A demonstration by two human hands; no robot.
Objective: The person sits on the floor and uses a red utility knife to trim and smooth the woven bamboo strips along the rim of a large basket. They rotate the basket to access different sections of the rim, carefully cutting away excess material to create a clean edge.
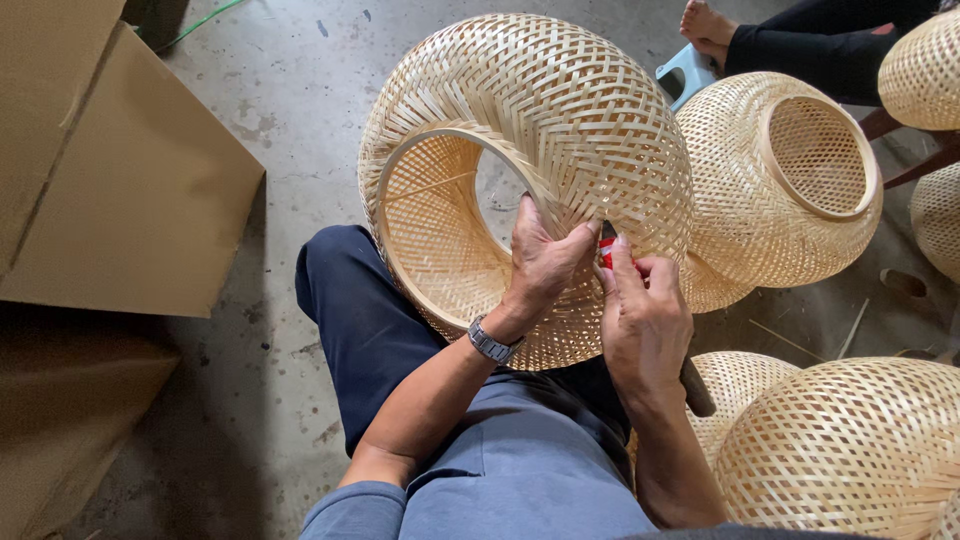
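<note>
Fingers [585,240] of the left hand [540,265] are spread and pressed flat against the outside of a woven bamboo shade [540,110], with the thumb hooked over the round wooden rim [440,150] of its opening. That hand braces the shade rather than closing round it. A metal wristwatch [490,342] sits on the left wrist.

Just beside it, the right hand [645,320] is closed on a small red-handled tool [607,245], whose dark tip touches the weave near the rim. The two hands almost touch at the fingertips.

From the head camera, the shade rests tilted on the person's lap, its opening turned toward the left knee in dark blue trousers [350,320]. The grey floor shows through the far hole of the shade.

To the right lies a second bamboo shade [770,200] on its side, its open ring facing up and right, touching the one being held. Two more shades [850,440] stand at the lower right by the person's right forearm, and others show at the right edge. Cardboard boxes [130,180] are stacked at the left on the concrete floor [290,100]. At the top right, another person's bare foot [705,25] rests by a small pale-blue stool [685,70].
</note>
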